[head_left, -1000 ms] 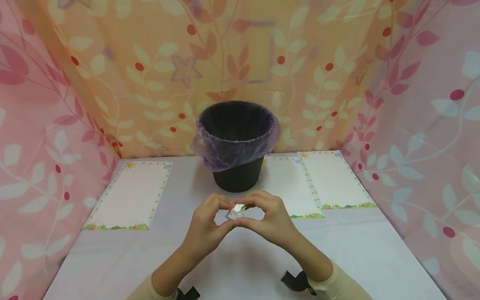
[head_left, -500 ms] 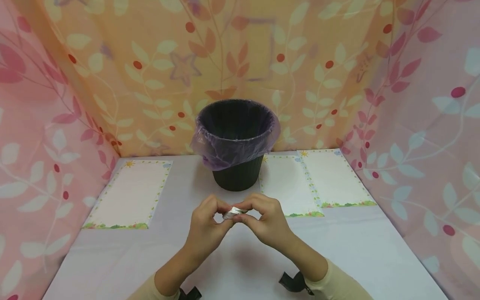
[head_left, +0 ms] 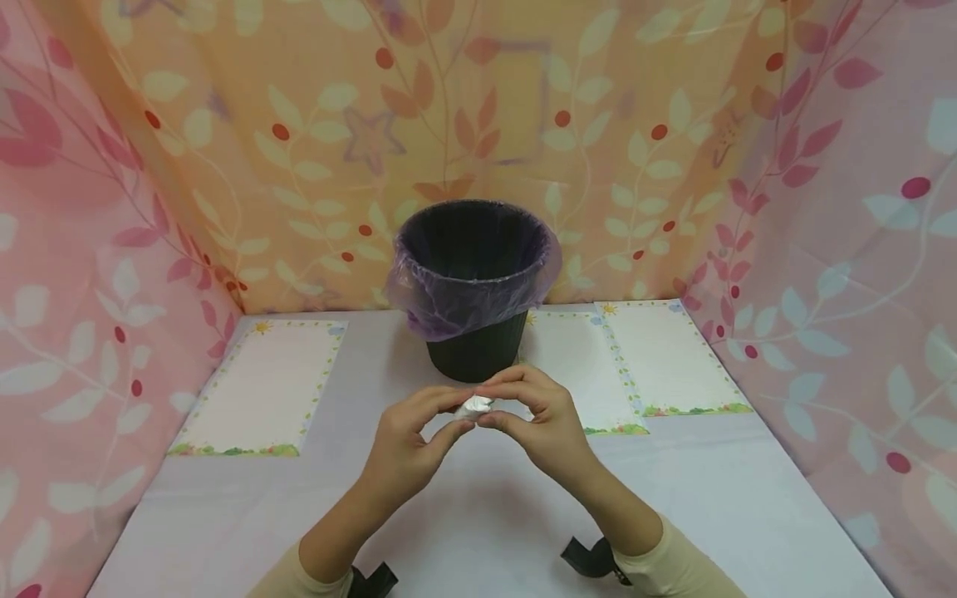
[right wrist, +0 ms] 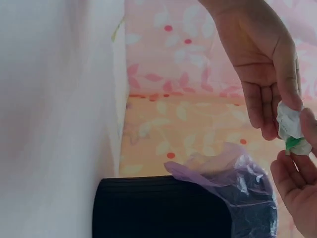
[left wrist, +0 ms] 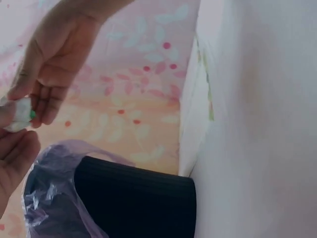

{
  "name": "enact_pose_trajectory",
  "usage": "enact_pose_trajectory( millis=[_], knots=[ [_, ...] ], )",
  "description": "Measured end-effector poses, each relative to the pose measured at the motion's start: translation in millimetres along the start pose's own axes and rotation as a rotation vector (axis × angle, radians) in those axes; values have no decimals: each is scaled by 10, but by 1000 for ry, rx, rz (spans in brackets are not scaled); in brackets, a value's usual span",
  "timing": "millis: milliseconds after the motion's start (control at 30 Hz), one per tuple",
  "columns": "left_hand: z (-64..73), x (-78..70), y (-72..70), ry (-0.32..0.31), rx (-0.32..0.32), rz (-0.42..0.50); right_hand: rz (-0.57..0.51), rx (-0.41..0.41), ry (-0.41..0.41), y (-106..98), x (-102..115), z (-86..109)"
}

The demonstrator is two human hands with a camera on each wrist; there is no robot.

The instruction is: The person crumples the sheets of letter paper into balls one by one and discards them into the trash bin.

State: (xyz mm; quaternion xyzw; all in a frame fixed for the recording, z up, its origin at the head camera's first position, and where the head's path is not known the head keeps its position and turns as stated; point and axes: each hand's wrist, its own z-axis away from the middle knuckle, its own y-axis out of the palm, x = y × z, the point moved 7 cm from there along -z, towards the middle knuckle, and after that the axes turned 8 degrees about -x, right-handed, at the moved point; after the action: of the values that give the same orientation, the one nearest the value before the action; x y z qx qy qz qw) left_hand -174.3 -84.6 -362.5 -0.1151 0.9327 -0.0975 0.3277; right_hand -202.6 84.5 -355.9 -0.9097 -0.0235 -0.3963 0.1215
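Note:
A small crumpled ball of white paper [head_left: 474, 407], with a bit of green showing on it in both wrist views, is held between the two hands above the table. My left hand [head_left: 407, 436] pinches its left side between thumb and fingers. From the right, my right hand [head_left: 546, 423] pinches it the same way, its fingertips close to those of the left. In the right wrist view the wad [right wrist: 290, 121] shows creased white folds over the green part. Just beyond the hands stands a black bin [head_left: 478, 353] lined with a purple plastic bag [head_left: 478, 303].
One bordered sheet of paper [head_left: 257, 386] lies on the left of the white table [head_left: 478, 515]. Two more sheets, a middle one [head_left: 571, 365] and a right one [head_left: 676, 357], lie to the right of the bin. Patterned cloth [head_left: 449, 100] walls in the back and sides.
Both hands have risen slightly and keep working the white wad between their fingers. It has turned and now looks more compact, with the green no longer showing in the head view.

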Motion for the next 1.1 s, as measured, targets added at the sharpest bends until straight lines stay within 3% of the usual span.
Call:
enact_pose_trajectory(
  millis=[133, 200, 300, 400, 500, 667, 767, 900, 1100],
  knots=[
    [10, -79, 0, 127, -75, -59, 90, -37, -173, 11, 128, -4],
    [23, -111, 17, 167, -93, -77, 82, -47, -224, 18, 165, 1],
    [52, -151, 50, 209, -105, -92, 28, -42, -229, 28, 157, 9],
    [75, -174, 73, 227, -106, -94, -32, -26, -165, 20, 92, 12],
    [67, -119, 89, 146, -65, -58, -66, -15, -89, -1, 14, 5],
    [96, 110, 104, -192, 73, 175, -81, 3, 3, -22, -61, -6],
    [121, 191, 77, -320, 110, 262, -69, 4, 8, -32, -61, -10],
    [57, 196, 6, -319, 122, 234, -46, -15, -5, -69, -56, -21],
    [-168, 187, -198, -282, 36, 149, -26, -46, 9, -132, -66, -56]
  ],
)
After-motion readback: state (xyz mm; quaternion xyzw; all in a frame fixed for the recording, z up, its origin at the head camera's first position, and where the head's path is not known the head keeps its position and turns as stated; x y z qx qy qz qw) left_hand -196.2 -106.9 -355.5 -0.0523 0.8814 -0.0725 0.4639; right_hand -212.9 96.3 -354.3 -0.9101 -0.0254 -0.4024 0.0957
